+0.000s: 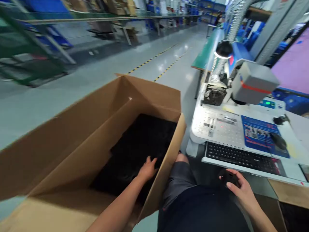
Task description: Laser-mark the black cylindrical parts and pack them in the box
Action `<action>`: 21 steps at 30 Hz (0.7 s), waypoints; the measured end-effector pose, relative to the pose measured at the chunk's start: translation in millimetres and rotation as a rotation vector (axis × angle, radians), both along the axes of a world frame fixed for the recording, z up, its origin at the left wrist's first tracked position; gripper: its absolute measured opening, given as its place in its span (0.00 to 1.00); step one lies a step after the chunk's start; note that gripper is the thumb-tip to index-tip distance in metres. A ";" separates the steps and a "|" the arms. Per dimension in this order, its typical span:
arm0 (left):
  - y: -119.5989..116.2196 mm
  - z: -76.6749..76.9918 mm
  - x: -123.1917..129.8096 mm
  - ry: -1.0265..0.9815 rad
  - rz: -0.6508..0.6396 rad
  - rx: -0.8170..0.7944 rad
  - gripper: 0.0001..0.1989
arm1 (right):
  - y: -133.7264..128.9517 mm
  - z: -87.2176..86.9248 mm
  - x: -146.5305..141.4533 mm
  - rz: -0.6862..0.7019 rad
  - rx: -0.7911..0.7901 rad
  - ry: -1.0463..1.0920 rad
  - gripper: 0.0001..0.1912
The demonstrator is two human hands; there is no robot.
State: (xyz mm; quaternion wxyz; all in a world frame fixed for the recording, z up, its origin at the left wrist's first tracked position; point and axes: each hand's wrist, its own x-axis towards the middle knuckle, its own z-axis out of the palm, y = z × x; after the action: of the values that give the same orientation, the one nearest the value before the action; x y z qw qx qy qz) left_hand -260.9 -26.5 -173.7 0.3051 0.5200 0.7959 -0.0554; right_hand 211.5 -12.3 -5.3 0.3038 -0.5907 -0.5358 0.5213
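Extending into a carton, left hand is splayed; right hand grips a black part.

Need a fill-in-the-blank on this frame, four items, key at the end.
1. The left hand is inside an open box made of ____.
2. The right hand holds a small object whose colour is ____.
3. The computer mouse lies on a mat whose main colour is ____.
4. On the white tray along the workbench's near edge sits a long black ____ with rows of keys.

Missing words: cardboard; black; blue; keyboard.
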 end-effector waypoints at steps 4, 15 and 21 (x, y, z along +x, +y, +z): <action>7.0 -4.6 -6.9 0.054 -0.013 -0.001 0.32 | 54.2 22.7 4.8 -0.096 0.138 -0.076 0.35; 9.6 -19.5 -6.6 0.021 0.023 0.044 0.29 | 239.8 8.8 -27.4 -0.126 0.515 -0.354 0.32; 10.3 -25.3 -13.9 0.048 0.043 0.061 0.28 | 274.9 1.5 -46.2 -0.059 0.432 -0.395 0.34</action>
State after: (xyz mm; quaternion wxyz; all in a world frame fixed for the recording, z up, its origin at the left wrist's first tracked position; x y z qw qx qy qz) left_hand -274.8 -16.3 -198.9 0.2712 0.5101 0.8154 -0.0369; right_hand 165.3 262.5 -3.8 0.3275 -0.6176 -0.6657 0.2609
